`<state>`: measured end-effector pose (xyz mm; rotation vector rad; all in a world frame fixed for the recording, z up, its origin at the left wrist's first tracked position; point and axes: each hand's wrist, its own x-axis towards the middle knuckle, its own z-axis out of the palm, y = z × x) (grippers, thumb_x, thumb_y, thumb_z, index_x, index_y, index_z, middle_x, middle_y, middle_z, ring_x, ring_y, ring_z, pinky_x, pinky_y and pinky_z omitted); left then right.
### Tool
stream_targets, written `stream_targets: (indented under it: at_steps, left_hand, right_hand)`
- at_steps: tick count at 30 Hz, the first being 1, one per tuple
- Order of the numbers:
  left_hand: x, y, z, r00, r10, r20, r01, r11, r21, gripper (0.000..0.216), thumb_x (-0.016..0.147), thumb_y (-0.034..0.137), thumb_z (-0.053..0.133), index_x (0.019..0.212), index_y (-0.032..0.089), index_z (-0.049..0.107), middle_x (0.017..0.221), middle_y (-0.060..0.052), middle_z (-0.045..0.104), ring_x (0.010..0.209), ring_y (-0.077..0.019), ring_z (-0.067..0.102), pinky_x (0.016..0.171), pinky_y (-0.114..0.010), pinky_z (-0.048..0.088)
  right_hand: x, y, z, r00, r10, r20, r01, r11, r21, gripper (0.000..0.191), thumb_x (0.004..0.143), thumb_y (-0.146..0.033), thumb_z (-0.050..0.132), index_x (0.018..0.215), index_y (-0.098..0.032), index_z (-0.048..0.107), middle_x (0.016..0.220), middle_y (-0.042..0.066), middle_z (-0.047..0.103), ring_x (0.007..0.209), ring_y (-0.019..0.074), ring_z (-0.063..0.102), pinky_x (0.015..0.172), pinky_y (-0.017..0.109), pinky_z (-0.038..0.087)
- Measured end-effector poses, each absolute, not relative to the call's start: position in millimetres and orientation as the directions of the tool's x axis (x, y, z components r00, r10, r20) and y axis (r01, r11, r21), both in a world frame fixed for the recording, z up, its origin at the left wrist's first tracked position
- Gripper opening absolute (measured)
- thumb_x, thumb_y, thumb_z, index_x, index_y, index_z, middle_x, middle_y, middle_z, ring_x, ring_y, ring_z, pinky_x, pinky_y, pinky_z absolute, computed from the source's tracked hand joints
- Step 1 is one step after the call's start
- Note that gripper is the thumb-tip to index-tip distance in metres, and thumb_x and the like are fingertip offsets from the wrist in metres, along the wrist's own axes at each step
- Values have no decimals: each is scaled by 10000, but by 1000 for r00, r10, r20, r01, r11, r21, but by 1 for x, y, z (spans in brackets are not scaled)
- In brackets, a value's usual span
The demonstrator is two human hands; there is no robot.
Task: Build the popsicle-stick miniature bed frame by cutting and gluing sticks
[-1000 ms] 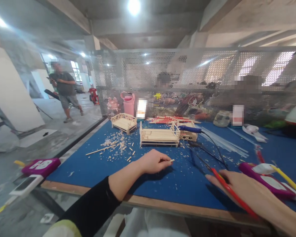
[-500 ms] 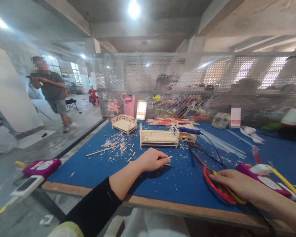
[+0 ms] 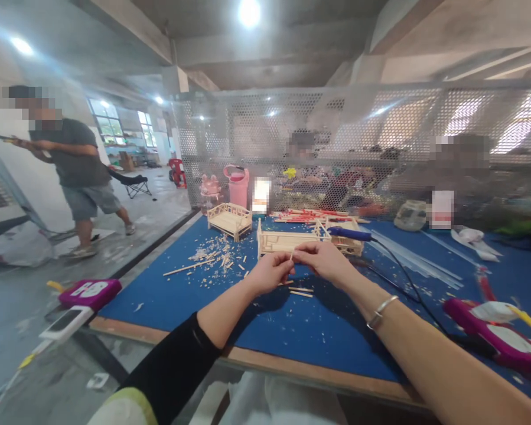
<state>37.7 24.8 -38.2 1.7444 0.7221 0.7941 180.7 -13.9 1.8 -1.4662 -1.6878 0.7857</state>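
Note:
My left hand and my right hand meet over the blue mat, fingertips pinched together on a thin short wooden stick. Just behind them stands a small bed frame built of wooden sticks. Two loose sticks lie on the mat below my hands. A second small stick bed stands further back on the left, with scattered wood offcuts in front of it. A silver bracelet sits on my right wrist.
A blue-handled tool with a black cable lies behind my right hand. Pink items lie at the right, a pink cup by the perforated screen. A person walks at the left; others sit behind the screen.
My right hand left the red-handled tool at the right and came across to my left hand. Both now pinch the small stick. The walking person moved closer on the left.

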Motion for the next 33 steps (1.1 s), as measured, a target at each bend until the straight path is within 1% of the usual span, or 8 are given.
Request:
stream_targets:
  at_steps: [4,8,11,13,20,22,28,33]
  left_hand:
    - [33,24,-34,633,767,100,142,-242,960,284,724,374,580,808,103,561,637,13,542,472,-45,423,434,-176,329]
    - [34,17,-27,594,801,69,81,-145,986,463,638,385,679,995,144,509,701,19,556,548,-69,477,430,-168,358]
    - [36,12,-25,649,761,-9,87,-63,994,469,619,529,657,828,129,527,637,15,559,514,-67,484,438,-182,370]
    - [37,12,-26,694,719,-41,79,-19,997,521,563,602,656,696,120,514,595,13,557,489,-55,485,467,-189,381]
    - [39,14,-31,707,706,-26,22,15,1000,530,517,609,686,641,128,500,524,24,564,463,-68,517,499,-204,396]
    - [39,14,-31,678,735,8,-15,3,1000,535,511,616,685,628,134,484,488,31,549,438,-63,499,472,-191,370]
    - [39,15,-29,625,780,39,-139,62,988,515,474,540,745,698,127,534,566,28,585,503,-56,520,556,-193,404]
    - [38,12,-30,681,722,122,22,-187,982,390,578,461,710,715,109,613,577,21,588,518,-68,486,554,-205,382]
  right_hand:
    - [183,-10,-7,-102,970,221,545,240,-803,232,744,-352,499,709,-144,594,617,-14,557,543,91,456,544,220,366]
    - [192,-27,-2,-231,913,336,806,373,-460,201,800,-238,458,711,-146,613,712,34,577,688,136,507,653,254,380]
    - [192,-42,3,-331,878,347,896,407,-176,209,827,-200,449,775,-149,645,808,77,601,794,175,527,713,284,376]
    - [190,-47,1,-328,877,351,912,391,-126,201,832,-215,465,775,-154,648,803,76,609,799,177,534,708,279,376]
    - [184,-46,-11,-295,869,397,916,376,-142,144,801,-184,496,689,-165,585,747,52,607,740,155,538,650,248,358]
    - [183,-45,-12,-253,878,407,907,362,-215,134,801,-199,493,684,-171,551,725,42,604,692,147,528,612,243,346]
    - [185,-50,-11,-89,919,385,712,329,-620,60,786,-259,472,791,-199,465,578,-36,575,525,118,480,544,230,337]
    - [191,-54,-12,-74,896,437,669,370,-644,121,750,-291,461,831,-205,434,575,-46,565,533,122,480,562,241,350]
